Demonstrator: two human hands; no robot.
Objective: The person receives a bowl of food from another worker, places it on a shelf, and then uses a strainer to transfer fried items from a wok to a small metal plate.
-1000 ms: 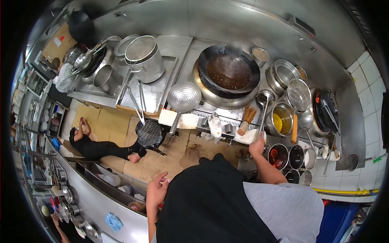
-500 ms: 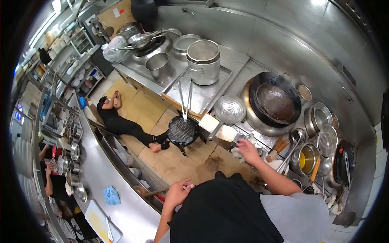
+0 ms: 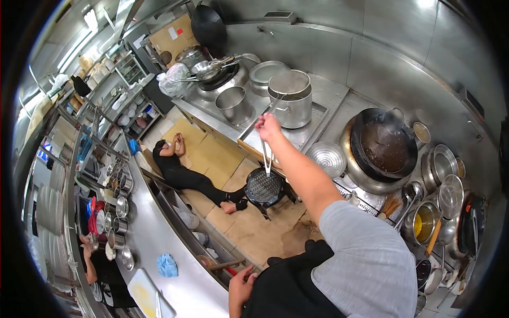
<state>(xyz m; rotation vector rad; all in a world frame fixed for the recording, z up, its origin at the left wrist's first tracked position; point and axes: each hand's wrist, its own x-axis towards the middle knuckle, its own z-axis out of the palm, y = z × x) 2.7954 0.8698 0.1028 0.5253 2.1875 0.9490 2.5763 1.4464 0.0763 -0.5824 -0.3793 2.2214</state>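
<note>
My right hand point(image 3: 268, 127) is stretched forward with curled fingers, at the upper end of the metal tongs point(image 3: 268, 167) and close to the handle of the mesh strainer point(image 3: 289, 82). What it grips is hard to make out. That strainer lies across the tall steel pot point(image 3: 297, 111). Below the tongs is a black stool point(image 3: 264, 186) with a patterned top. Low in the view, my left hand point(image 3: 242, 289) rests near the black apron, its fingers loosely bent and slightly apart, with nothing seen in them.
On the right, a wok point(image 3: 384, 143) holds dark liquid beside a perforated strainer point(image 3: 326, 159). A person point(image 3: 185, 177) in black is on the floor beyond the stool. Along the left counter point(image 3: 193, 294) are pots, a blue cloth point(image 3: 167, 265) and a cutting board point(image 3: 146, 291). Another person's arm point(image 3: 89, 259) shows behind it.
My right hand has moved forward and left, from beside the stove's front edge to the tongs. The view has shifted, and my left hand now sits lower in it.
</note>
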